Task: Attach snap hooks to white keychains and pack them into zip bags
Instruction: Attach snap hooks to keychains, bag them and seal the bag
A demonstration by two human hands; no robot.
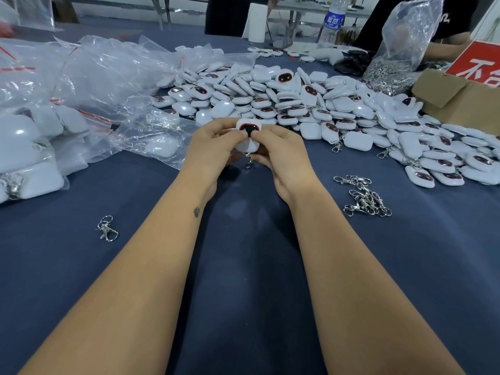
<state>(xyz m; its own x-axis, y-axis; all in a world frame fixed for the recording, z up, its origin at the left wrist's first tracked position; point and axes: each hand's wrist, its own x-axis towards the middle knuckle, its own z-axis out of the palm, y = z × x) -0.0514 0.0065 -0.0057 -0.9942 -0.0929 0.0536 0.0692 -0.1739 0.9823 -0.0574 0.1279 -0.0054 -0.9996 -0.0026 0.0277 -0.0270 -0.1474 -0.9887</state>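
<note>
Both hands meet over the blue table and hold one white keychain (249, 127) with a dark, red-rimmed face. My left hand (209, 144) grips its left side and my right hand (281, 150) pinches its right side, thumbs on the front. A metal snap hook (249, 161) hangs below the keychain between my hands. A large heap of white keychains (311, 104) lies just beyond. Loose snap hooks (364, 197) are piled to the right, and a single snap hook (107, 228) lies to the left. Filled zip bags (67, 104) cover the left side.
A cardboard box (460, 101) with a red sign stands at the right edge. A clear bag of metal hooks (397, 66) and a water bottle (334, 20) stand at the back. Another person's arm (443, 48) reaches in at far right.
</note>
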